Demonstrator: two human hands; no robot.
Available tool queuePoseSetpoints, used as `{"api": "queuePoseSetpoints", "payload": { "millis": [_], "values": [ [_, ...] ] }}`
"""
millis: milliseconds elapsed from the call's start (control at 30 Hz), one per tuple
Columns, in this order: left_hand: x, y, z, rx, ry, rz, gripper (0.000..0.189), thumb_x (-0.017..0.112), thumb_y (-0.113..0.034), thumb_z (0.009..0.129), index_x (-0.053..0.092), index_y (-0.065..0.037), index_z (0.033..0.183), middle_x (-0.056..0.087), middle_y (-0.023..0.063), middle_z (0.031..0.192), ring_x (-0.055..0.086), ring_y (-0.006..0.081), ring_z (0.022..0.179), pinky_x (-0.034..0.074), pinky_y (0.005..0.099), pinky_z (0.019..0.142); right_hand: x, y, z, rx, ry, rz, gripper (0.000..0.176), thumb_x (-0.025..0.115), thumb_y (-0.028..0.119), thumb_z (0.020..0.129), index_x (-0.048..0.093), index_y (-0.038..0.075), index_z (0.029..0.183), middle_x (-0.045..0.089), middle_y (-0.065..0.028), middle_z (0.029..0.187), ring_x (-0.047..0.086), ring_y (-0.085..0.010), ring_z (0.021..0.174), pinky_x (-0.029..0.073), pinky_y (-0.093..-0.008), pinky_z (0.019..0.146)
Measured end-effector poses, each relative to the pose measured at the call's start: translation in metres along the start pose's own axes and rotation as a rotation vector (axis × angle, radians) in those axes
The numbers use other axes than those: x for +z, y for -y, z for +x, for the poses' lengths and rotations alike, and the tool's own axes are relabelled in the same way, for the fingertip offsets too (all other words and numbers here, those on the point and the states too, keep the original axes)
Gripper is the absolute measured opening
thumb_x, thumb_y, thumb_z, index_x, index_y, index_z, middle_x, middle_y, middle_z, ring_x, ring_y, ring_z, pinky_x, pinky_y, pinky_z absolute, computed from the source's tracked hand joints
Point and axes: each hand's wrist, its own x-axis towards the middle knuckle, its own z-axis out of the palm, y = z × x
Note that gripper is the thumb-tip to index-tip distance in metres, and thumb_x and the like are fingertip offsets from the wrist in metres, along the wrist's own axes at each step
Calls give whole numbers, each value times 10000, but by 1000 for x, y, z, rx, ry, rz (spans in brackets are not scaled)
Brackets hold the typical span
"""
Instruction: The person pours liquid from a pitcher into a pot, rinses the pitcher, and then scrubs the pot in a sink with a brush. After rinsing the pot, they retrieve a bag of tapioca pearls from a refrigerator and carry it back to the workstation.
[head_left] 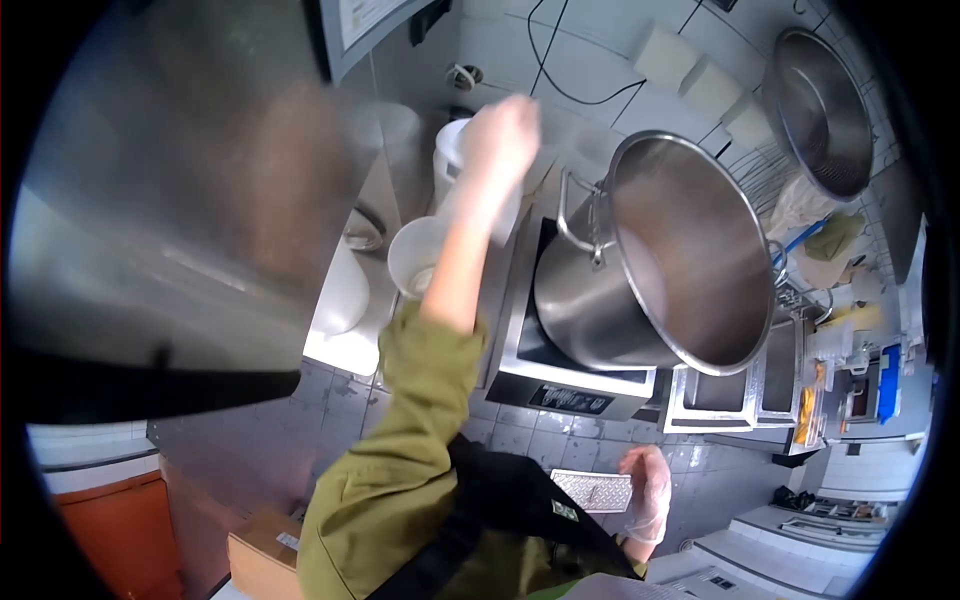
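Observation:
My left hand (502,138), at the end of an olive sleeve rolled to the elbow, is raised over white plastic tubs beside the cooker. Motion blurs it; its fingers look curled closed, and what they hold, if anything, does not show. Below the wrist stands a translucent white tub (412,250) with a little in its bottom. Another white tub (448,150) is partly behind the hand. My right hand (650,490), in a clear plastic glove, hangs low by my side, its fingers loosely bent with nothing visible in them.
A large steel stockpot (590,300) tilts on an induction cooker (560,392), right of my arm. A big blurred metal surface (170,230) fills the left. A steel bowl (820,110) hangs at upper right. Steel pans (715,392) sit beyond the cooker; a cardboard box (262,555) is low left.

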Motion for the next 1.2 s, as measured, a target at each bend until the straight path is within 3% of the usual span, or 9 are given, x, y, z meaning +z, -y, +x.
{"api": "queuePoseSetpoints", "payload": {
  "millis": [167, 267, 333, 400, 467, 633, 767, 867, 1200],
  "values": [
    [200, 75, 83, -223, 1096, -249, 277, 496, -254, 776, 584, 8, 771, 615, 135, 761, 596, 234, 619, 475, 360, 606, -8, -4, -3, -21, -141, 86, 360, 424, 351, 896, 518, 4, 908, 536, -63, 754, 495, -119, 676, 395, -226, 648],
    [256, 109, 31, -624, 899, -878, 401, 495, -369, 798, 600, -18, 960, 624, 135, 771, 599, 284, 680, 486, 383, 590, -6, -12, -13, -22, -269, 137, 373, 427, 370, 892, 517, 8, 899, 538, -58, 750, 497, -116, 660, 397, -219, 644],
    [288, 120, 27, -205, 1029, -612, 417, 525, -374, 794, 588, -19, 1004, 625, 121, 837, 599, 278, 687, 488, 374, 590, -1, -13, -16, 14, -329, 165, 373, 437, 381, 885, 518, 17, 896, 548, -53, 735, 506, -115, 638, 410, -218, 622],
    [315, 128, 43, 535, 1196, 279, 394, 550, -350, 792, 584, -26, 1015, 622, 106, 886, 600, 268, 701, 489, 364, 591, 4, -15, -19, 41, -380, 185, 371, 441, 385, 882, 520, 22, 898, 553, -51, 728, 511, -116, 630, 418, -221, 610],
    [332, 132, 49, 267, 1241, 94, 329, 594, -289, 772, 587, -27, 971, 617, 97, 851, 603, 232, 667, 488, 353, 588, 6, -18, -18, 33, -390, 213, 357, 445, 375, 880, 521, 27, 898, 557, -52, 718, 518, -121, 618, 424, -225, 595],
    [228, 61, 90, -357, 1054, -451, 216, 557, -240, 772, 564, -24, 787, 610, 127, 755, 613, 203, 594, 483, 337, 527, 10, -19, -14, 58, -373, 200, 343, 446, 361, 882, 520, 26, 897, 555, -59, 707, 520, -131, 611, 424, -230, 593],
    [193, 44, 135, -519, 1053, -501, 127, 540, -182, 716, 534, -63, 673, 630, 117, 714, 605, 156, 552, 447, 272, 445, 16, -14, -11, 47, -350, 183, 339, 454, 357, 879, 520, 25, 901, 562, -64, 719, 526, -136, 615, 426, -234, 597],
    [173, 47, 163, -425, 1192, -304, 275, 568, -306, 695, 614, -75, 837, 657, 63, 814, 614, 92, 655, 434, 206, 492, 16, -18, -13, 67, -344, 196, 354, 456, 367, 879, 516, 20, 911, 564, -68, 727, 531, -138, 621, 429, -238, 601],
    [112, 33, 215, -268, 1190, -196, 287, 573, -355, 634, 577, -74, 691, 544, -12, 579, 325, 51, 338, 285, 196, 370, 25, -16, -25, 50, -318, 209, 353, 435, 359, 892, 511, 15, 920, 559, -67, 748, 520, -126, 644, 419, -232, 638]
  ]
}}
